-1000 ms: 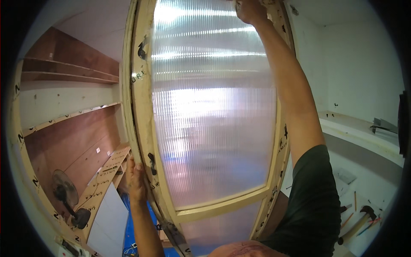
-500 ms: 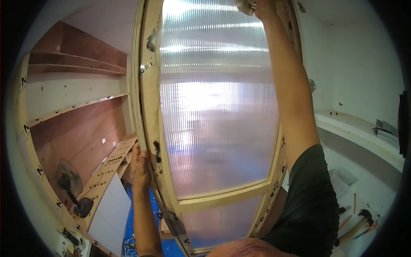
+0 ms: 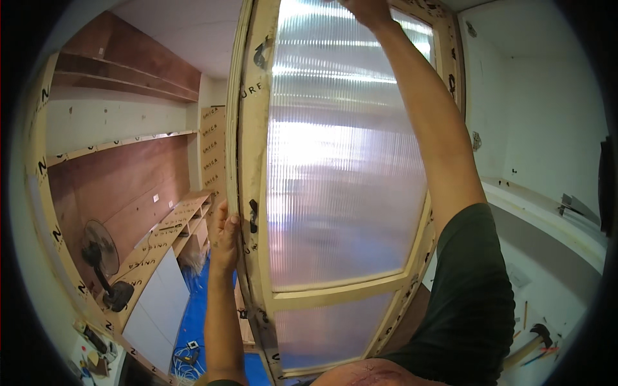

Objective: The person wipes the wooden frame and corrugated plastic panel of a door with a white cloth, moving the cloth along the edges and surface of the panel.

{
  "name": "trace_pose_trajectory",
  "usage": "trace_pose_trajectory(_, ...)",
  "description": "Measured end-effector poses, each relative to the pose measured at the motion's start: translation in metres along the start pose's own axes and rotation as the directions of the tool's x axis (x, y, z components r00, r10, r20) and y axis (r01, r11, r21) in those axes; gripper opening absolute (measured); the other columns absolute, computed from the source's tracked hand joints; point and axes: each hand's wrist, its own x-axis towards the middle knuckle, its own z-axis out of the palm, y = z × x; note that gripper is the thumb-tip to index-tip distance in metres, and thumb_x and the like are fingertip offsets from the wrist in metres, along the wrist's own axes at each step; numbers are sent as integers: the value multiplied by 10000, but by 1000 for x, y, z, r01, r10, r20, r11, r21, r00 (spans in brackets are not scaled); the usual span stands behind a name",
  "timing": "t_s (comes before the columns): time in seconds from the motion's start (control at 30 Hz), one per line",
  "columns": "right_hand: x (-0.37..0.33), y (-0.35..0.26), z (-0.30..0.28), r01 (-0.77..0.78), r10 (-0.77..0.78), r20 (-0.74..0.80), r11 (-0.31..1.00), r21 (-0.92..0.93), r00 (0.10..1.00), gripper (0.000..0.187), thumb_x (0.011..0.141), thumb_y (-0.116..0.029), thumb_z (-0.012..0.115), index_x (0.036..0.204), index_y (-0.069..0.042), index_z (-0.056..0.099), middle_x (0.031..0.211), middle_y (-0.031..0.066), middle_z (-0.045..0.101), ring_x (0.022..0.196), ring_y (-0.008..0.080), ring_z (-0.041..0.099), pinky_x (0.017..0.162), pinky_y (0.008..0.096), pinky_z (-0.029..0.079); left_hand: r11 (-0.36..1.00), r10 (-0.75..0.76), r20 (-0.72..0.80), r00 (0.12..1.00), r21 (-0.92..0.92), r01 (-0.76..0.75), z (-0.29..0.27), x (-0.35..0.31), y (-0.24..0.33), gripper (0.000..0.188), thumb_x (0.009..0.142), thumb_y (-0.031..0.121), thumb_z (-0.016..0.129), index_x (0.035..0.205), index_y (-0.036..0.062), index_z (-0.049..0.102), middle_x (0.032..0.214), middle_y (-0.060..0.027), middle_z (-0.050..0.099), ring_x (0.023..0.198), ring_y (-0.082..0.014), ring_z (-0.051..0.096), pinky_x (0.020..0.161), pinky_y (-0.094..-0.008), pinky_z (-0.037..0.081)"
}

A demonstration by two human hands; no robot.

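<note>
A tall cream-framed door (image 3: 341,284) with ribbed, see-through panels stands upright before me, leaning a little. At its left edge my left hand (image 3: 226,238) is closed round the frame, the thumb on the near side. My right arm reaches up across the upper panel (image 3: 341,212). My right hand (image 3: 370,14) is at the top border against the ribbed sheet, its fingers partly cut off; the pale wadded cloth it held a moment ago is out of sight. A dark handle (image 3: 253,216) sits on the frame near my left hand.
On the left, a long low cabinet (image 3: 149,264) carries a black fan (image 3: 103,257) beneath wall shelves. Blue floor covering (image 3: 193,318) has cables (image 3: 187,363) on it. A white shelf (image 3: 547,209) runs along the right wall, with a hammer (image 3: 537,338) lying below.
The door and room have shifted rightward in view as my head turned left. My right hand has moved left across the upper panel. My left hand keeps its hold on the door edge.
</note>
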Motion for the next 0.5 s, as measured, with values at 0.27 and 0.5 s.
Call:
trace_pose_trajectory(0.27, -30, 55, -64, 15, 71, 358, 972, -234, 931, 302, 988, -141, 563, 1224, -179, 746, 1392, 76, 646, 1305, 284, 575, 1162, 419, 406, 999, -38, -46, 998, -2, 38, 12, -2, 9, 568, 999, 426, 671, 1390, 47, 509, 1046, 13, 630, 922, -68, 563, 847, -218, 460)
trace_pose_trajectory(0.5, -20, -50, -10, -276, 456, 249, 804, -527, 854, 364, 983, -119, 581, 1322, -204, 683, 1448, 70, 577, 1384, 300, 479, 1193, 549, 296, 1000, -13, -60, 998, 21, 14, -7, -9, 13, 565, 1001, 384, 668, 1417, 51, 483, 1122, -13, 631, 997, -92, 570, 910, -258, 468)
